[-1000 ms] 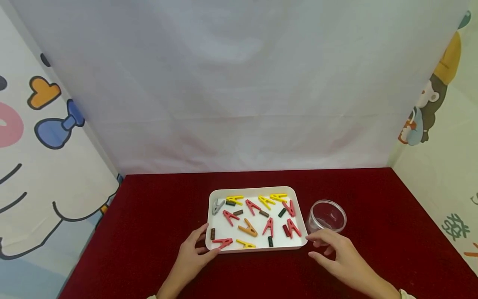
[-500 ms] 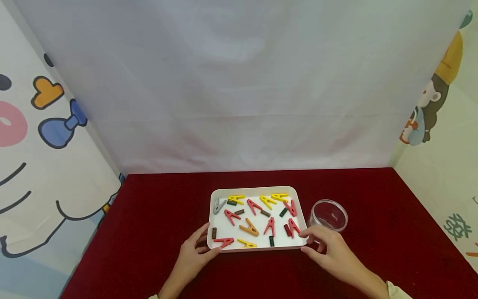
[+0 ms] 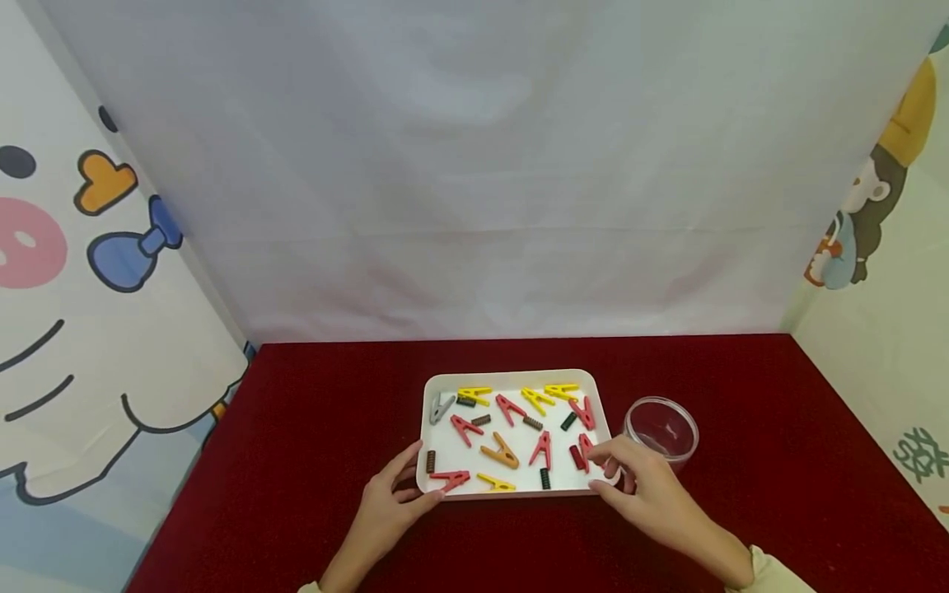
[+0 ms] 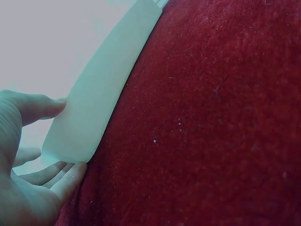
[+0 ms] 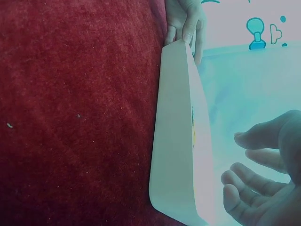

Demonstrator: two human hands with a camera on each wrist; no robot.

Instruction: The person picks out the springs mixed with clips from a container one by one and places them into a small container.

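Note:
A white tray (image 3: 511, 497) holds several plastic clothespins and small coil springs. At its near left corner my left hand (image 3: 389, 501) grips the wall; in the left wrist view the thumb (image 4: 47, 108) presses the tray's outer side and the fingers reach around the corner. My right hand (image 3: 652, 494) hovers over the near right corner, fingers bent and parted, with nothing between them in the right wrist view. Closest to its fingertips lie a red clothespin (image 3: 585, 449), partly hidden by the hand, and a dark red spring (image 3: 576, 458). An orange clothespin (image 3: 501, 451) lies mid-tray.
A clear round plastic container (image 3: 662, 428) stands just right of the tray, partly behind my right hand. Dark red cloth (image 3: 334, 412) covers the table. A white curtain (image 3: 474, 206) hangs behind, with printed panels at both sides.
My right hand has moved left from beside the tray to over its right end, near the red clothespin. The left hand stays at the tray corner. The head view has shifted slightly.

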